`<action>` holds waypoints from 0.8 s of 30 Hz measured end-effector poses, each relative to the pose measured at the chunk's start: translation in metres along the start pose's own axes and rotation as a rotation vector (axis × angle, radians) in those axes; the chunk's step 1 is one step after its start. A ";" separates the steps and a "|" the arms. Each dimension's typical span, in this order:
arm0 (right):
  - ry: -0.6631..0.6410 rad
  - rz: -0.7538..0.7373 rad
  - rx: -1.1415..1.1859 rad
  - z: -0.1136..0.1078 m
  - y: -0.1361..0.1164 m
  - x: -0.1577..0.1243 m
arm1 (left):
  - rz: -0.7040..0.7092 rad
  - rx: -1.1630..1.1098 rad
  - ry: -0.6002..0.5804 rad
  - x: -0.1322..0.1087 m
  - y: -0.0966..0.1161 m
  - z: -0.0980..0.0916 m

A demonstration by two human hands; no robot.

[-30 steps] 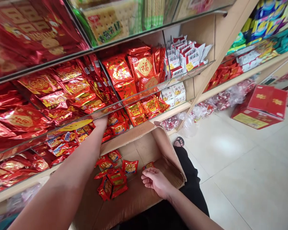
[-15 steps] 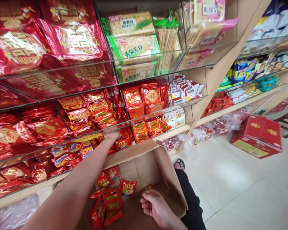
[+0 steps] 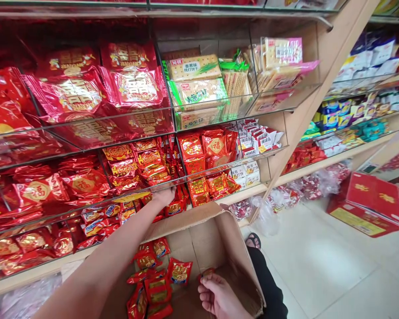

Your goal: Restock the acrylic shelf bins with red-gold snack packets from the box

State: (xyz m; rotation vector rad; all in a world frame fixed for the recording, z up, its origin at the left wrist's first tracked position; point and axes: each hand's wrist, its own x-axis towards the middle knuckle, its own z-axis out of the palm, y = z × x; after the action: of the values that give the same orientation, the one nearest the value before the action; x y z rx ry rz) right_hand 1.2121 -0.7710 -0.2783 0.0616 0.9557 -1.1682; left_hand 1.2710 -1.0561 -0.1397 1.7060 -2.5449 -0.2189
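Observation:
My left hand [image 3: 166,196] reaches into the lower shelf bin among small red snack packets [image 3: 175,207]; its fingers are mostly hidden behind the bin's clear front and the packets. Below it stands an open cardboard box [image 3: 216,235] with several red packets [image 3: 180,271] lying inside at the left. Over the box, my right hand [image 3: 217,294] is closed, with fingers curled and thumb against them. Another red packet [image 3: 207,272] shows right behind its thumb; whether the hand touches it I cannot tell.
Clear-fronted shelves hold red biscuit packs [image 3: 133,86], green-edged cracker packs [image 3: 201,92] and white packets [image 3: 264,137]. A wooden divider [image 3: 306,128] slants at the right. On the tiled floor are plastic bags [image 3: 266,215] and a red carton [image 3: 369,201]. My sandalled foot [image 3: 253,241] is beside the box.
The view has tilted up a little, so the shelves and box sit lower in the picture. My left hand stays in the bin, and my right hand stays closed over the box.

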 end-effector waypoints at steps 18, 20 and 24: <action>-0.030 0.005 -0.028 -0.003 0.007 -0.003 | 0.421 -0.101 -0.403 -0.217 -0.017 0.110; -0.027 0.001 -0.027 -0.004 0.006 -0.004 | 0.274 0.003 -0.397 -0.212 -0.022 0.143; -0.004 -0.003 -0.015 -0.008 0.005 -0.005 | 0.182 0.016 -0.361 -0.210 -0.026 0.162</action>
State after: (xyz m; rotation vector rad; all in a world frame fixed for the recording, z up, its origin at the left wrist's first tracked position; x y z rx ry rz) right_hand 1.2110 -0.7615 -0.2820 0.0454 0.9617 -1.1636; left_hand 1.3530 -0.8591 -0.2989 1.5461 -2.9405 -0.5406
